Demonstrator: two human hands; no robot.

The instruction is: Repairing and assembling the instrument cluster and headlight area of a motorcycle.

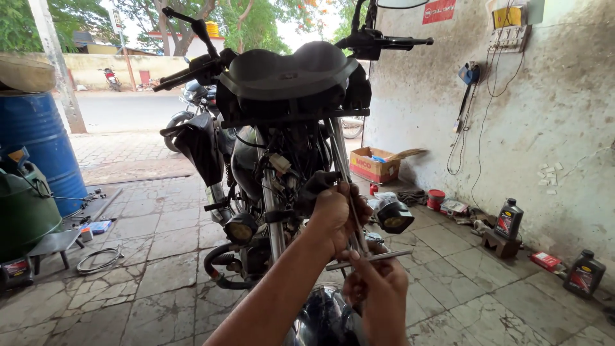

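A black motorcycle point(288, 83) faces me with its headlamp off and the wiring point(278, 163) behind it exposed. My left hand point(333, 214) reaches up from the lower left and closes around a thin metal rod or cable point(354, 214) beside the right fork tube point(339, 147). My right hand point(378, 288) sits just below, pinching a slim silver tool point(371, 258) that lies almost level. Round indicator lamps point(394, 218) hang on both sides of the forks. The shiny front mudguard point(323, 317) lies under my hands.
A blue drum point(35, 147) and a green container point(22, 205) stand at the left, with a coiled cable point(99, 259) on the paved floor. Along the right wall are a cardboard box point(375, 165), a red tin point(436, 198) and two dark oil bottles point(509, 219). Another motorcycle point(186, 109) stands behind.
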